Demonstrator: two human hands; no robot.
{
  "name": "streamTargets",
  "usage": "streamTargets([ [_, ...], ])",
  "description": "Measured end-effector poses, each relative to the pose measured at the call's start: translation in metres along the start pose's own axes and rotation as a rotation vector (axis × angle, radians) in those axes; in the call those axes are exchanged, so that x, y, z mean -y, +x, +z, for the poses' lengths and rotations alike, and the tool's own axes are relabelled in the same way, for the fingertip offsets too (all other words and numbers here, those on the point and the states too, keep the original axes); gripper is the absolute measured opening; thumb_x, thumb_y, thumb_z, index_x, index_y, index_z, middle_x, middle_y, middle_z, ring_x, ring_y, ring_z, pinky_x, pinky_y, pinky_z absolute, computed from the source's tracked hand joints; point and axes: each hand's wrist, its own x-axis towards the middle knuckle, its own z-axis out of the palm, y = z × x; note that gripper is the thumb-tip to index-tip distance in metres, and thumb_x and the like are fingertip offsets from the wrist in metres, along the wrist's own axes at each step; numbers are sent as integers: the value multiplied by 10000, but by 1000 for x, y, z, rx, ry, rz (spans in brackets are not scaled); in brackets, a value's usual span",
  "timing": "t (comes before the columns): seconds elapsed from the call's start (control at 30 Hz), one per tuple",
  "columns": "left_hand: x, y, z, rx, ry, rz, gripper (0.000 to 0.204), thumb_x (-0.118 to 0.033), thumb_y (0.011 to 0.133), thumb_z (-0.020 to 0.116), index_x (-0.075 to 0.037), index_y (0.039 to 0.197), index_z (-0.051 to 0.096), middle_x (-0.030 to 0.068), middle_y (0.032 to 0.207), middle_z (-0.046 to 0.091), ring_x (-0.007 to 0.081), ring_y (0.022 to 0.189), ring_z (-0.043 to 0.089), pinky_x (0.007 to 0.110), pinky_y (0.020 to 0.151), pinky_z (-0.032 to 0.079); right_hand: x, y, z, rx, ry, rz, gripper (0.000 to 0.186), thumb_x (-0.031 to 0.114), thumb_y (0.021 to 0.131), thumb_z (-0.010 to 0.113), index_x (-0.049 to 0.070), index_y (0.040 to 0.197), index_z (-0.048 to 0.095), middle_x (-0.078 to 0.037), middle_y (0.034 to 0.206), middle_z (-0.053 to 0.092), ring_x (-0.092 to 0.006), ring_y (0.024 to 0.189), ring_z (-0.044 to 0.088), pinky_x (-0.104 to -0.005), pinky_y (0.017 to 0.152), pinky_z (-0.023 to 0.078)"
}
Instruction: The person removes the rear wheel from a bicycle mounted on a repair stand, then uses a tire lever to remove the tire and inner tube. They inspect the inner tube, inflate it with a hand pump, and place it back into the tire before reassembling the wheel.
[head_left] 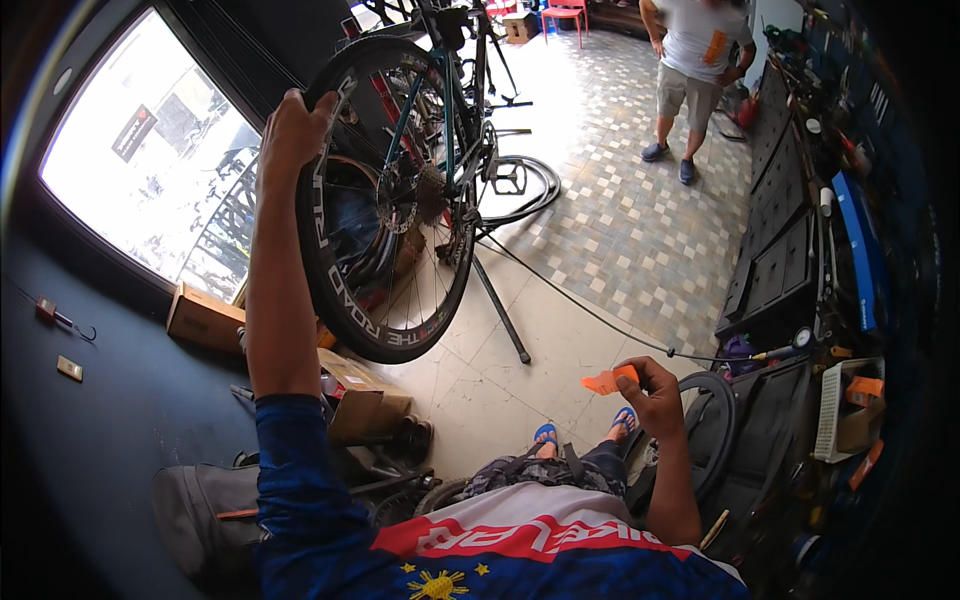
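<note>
While hands (293,132) hold wheel (342,290) and scrap (606,381), floor (570,370) spreads between; stand (503,314) intrudes.

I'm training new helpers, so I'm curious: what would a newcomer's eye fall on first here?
Probably the large bike wheel, left of centre, with the left grip at its upper left edge. Next, perhaps, the bright orange piece pinched in the right grip, right of centre, and the glaring window at upper left.

A blue wall (140,420) and bright window (185,90) border tiled floor (640,230).
</note>
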Motion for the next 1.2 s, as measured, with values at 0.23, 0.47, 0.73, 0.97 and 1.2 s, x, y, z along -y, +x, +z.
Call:
streamTargets([
  [0.23,69,-157,-16,-193,-604,-84,601,-270,938,792,32,1403,561,191,1254,661,236,1062,688,344,860,582,3,5,1,61,-125,-27,251,226,964,759,3,1068,711,-24,833,711,-68,757,639,-230,710,512],
  [0.47,98,-345,76,-3,-659,-507,514,-70,859,822,4,1286,545,106,1131,690,187,1015,685,324,820,589,-4,3,10,116,-162,-31,285,248,962,763,-10,1068,708,-44,799,699,-81,708,624,-256,668,516],
  [0.73,154,-377,116,200,-978,-487,390,-14,911,717,-45,1261,548,50,1111,666,149,1022,659,321,832,601,2,-1,27,182,-274,-105,263,228,950,771,0,1067,713,-47,791,697,-84,676,599,-254,654,507],
  [0.97,226,-331,186,528,-1450,-598,224,-145,987,683,-8,1162,711,58,1097,750,143,965,712,313,842,600,-8,-26,21,112,-284,-39,271,231,943,771,1,1076,717,-50,776,688,-87,669,602,-263,643,503],
  [1.2,218,-264,237,924,-1239,-577,268,-239,986,729,10,1084,731,34,939,755,129,837,714,273,754,576,-11,-51,9,-18,-269,57,289,247,931,774,-2,1066,717,-46,771,689,-89,677,607,-264,632,490],
])
